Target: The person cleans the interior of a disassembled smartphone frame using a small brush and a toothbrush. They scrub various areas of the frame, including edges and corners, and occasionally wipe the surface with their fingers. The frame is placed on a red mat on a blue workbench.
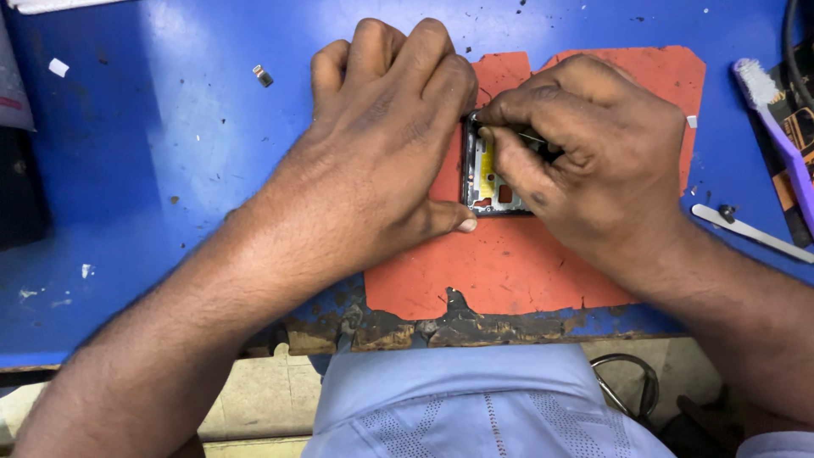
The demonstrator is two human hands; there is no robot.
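An opened phone frame (pixel 490 180) with yellow and dark inner parts lies on an orange mat (pixel 500 267) on the blue worktop. My left hand (pixel 381 144) presses on its left side, thumb along the lower edge, fingers curled over the top. My right hand (pixel 585 153) covers the frame's right side and pinches a thin metal tool (pixel 532 136) whose tip points into the frame's upper part. Most of the phone is hidden under both hands.
A purple toothbrush (pixel 784 140) and a flat metal pry tool (pixel 750 231) lie at the right. A small metal part (pixel 263 75) and bits of debris dot the blue worktop (pixel 153 170). The table's front edge is worn and chipped. Scissors handles (pixel 627 386) show below the edge.
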